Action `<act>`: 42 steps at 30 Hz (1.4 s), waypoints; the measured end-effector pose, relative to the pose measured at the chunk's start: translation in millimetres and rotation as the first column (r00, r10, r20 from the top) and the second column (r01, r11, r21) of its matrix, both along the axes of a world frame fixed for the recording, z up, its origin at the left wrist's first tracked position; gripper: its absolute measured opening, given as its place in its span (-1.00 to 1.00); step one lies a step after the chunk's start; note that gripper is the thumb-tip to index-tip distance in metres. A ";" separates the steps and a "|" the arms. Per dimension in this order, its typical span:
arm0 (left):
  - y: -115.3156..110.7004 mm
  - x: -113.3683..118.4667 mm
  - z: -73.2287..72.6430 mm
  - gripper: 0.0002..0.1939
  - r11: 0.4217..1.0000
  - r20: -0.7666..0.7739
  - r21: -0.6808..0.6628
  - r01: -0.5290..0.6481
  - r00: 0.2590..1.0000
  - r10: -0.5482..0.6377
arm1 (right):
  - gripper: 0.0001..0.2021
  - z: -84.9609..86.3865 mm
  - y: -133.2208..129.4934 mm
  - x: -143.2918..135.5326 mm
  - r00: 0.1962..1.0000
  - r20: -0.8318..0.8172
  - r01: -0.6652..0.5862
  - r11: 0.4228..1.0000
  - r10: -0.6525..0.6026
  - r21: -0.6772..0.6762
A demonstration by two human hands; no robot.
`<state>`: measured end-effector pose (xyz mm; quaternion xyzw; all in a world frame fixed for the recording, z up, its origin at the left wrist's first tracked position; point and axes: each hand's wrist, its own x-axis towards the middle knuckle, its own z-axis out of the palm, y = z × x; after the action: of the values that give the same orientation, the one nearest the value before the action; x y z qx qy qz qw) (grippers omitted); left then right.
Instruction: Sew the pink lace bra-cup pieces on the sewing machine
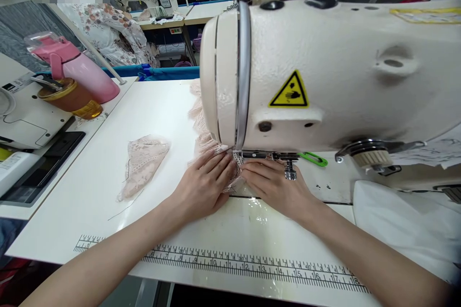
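Note:
Pale pink lace fabric [205, 143] lies bunched at the needle area of a sewing machine [288, 62], and part of it runs back behind the machine head. My left hand [205, 184] is closed on this lace just left of the presser foot, fingers together and thumb low. From the other side my right hand [275, 184] pinches the lace's near edge, its fingertips partly hidden under the machine's metal guide [255, 154]. The needle itself is hard to make out. A separate lace piece [146, 165] with loose threads rests flat to the left.
A pink bottle [84, 69] and an amber cup [74, 98] stand at the left beside a dark tray [43, 168]. Green thread snips [313, 159] lie behind my right hand. White cloth [403, 220] covers the right side. Another person [108, 33] sits beyond the table.

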<state>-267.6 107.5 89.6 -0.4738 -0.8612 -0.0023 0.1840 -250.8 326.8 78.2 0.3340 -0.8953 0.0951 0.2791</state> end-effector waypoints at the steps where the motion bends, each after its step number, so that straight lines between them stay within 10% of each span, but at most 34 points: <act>1: 0.4 0.7 0.1 -0.53 1.000 -0.004 0.000 0.001 1.000 -0.001 | -0.83 1.4 0.6 0.0 1.000 -0.016 0.001 1.000 -0.001 -0.005; 20: 4.8 4.3 0.3 -0.53 0.999 -0.019 -0.031 -0.030 0.999 0.029 | -0.71 8.9 8.8 -1.7 0.995 0.094 0.045 0.996 -0.038 -0.072; 33: -15.1 -9.7 5.4 -0.53 0.992 0.121 -0.005 0.123 0.985 -0.122 | -0.70 3.0 2.5 0.9 0.993 -0.089 0.091 0.985 -0.078 0.146; 42: -17.4 -12.9 2.9 -0.55 0.996 0.096 -0.015 0.092 0.991 -0.090 | -0.77 -0.6 -12.1 3.7 0.992 -0.089 -0.088 0.995 0.093 0.056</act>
<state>-280.5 90.1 92.5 -0.5137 -0.8465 -0.0249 0.1378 -247.1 314.7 77.6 0.3855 -0.8676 0.0689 0.3065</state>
